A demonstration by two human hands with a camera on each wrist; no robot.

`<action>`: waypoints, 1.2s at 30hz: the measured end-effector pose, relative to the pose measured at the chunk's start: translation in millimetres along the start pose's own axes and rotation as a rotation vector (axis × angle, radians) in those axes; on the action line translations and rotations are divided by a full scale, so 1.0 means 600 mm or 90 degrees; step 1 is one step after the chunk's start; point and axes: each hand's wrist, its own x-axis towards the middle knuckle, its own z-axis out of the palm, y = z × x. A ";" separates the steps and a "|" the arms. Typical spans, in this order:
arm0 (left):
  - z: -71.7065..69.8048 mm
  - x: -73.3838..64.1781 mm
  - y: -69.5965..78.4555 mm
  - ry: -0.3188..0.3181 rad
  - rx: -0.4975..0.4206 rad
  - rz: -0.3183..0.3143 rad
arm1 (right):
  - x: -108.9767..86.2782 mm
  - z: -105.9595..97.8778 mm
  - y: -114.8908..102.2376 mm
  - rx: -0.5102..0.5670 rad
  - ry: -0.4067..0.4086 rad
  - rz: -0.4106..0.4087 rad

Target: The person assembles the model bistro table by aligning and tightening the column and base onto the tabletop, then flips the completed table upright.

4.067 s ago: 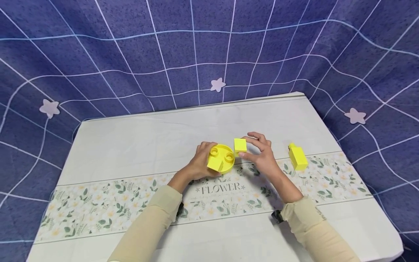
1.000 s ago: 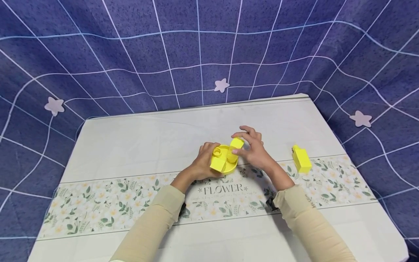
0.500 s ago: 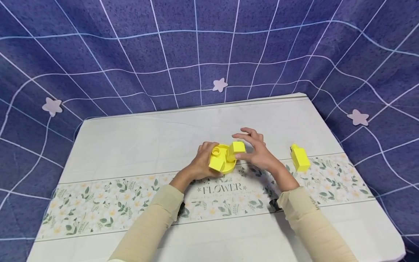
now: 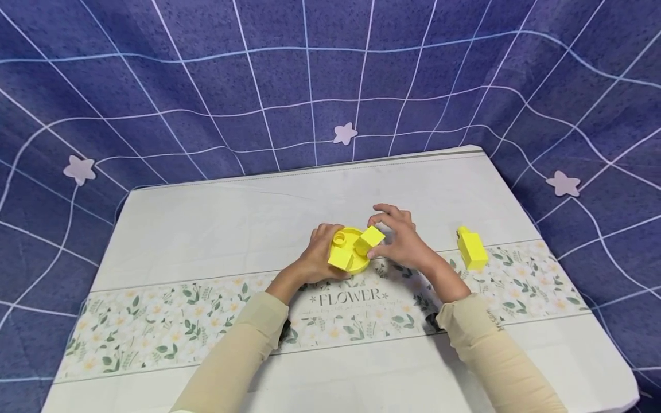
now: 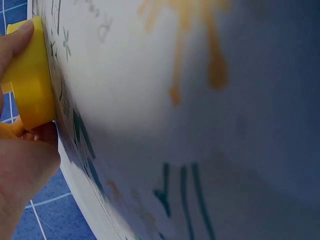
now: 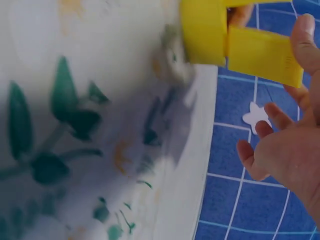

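My left hand (image 4: pixel 314 256) grips the left side of a round yellow base (image 4: pixel 360 268) with a raised rim. A square-topped yellow block (image 4: pixel 341 258) stands at the base's near left, and a ring-shaped stud (image 4: pixel 339 238) shows behind it. At the base's right side another yellow block (image 4: pixel 370 238) stands over the second stud, which it hides. Thumb and index finger of my right hand (image 4: pixel 407 243) pinch this block near its top. In the right wrist view the block (image 6: pixel 265 56) juts from the base (image 6: pixel 202 35), with the thumb against its outer end.
One more yellow block (image 4: pixel 472 250) with a round peg at one end lies on the table to the right. The white table cover (image 4: pixel 222 229) has a flowered band lettered FLOWER. A blue gridded curtain (image 4: pixel 206 86) surrounds the back and sides.
The right block has gone from being held beside the base to standing over its right stud. Over the last second my right hand has turned it. The left hand stays put.
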 end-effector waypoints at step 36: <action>0.001 0.002 -0.006 0.006 0.007 0.021 | 0.005 -0.002 -0.017 0.007 -0.083 -0.058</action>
